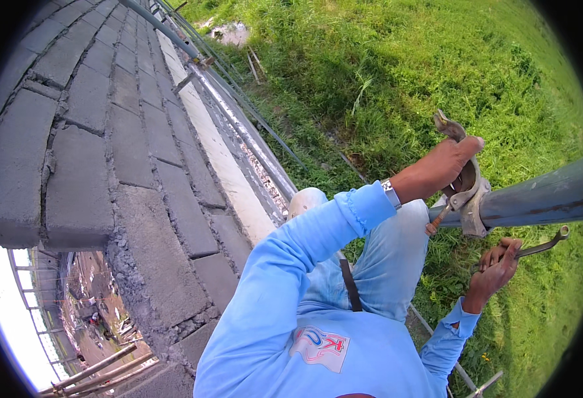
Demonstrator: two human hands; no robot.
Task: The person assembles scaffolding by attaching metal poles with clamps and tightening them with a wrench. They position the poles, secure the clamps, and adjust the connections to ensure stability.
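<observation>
My left hand point(445, 164) is closed around the upper part of a metal scaffold clamp point(474, 211). The clamp sits around a grey steel pipe point(537, 196), and its upper jaw rises past my fingers, swung away from the pipe. From its lower side hangs a rusty bolt point(437, 219). Below the pipe, my right hand point(496, 266) grips a spanner point(545, 246), whose ring end points to the right, apart from the bolt. The palm hides the spanner's other end.
On the left runs a grey block wall point(79, 172) with rough mortar joints. A pale ledge point(205, 126) and long metal pipes point(238, 129) follow it. Green grass point(384, 73) lies far below. Wooden poles point(105, 375) show at lower left. My bent knee point(404, 232) is beside the clamp.
</observation>
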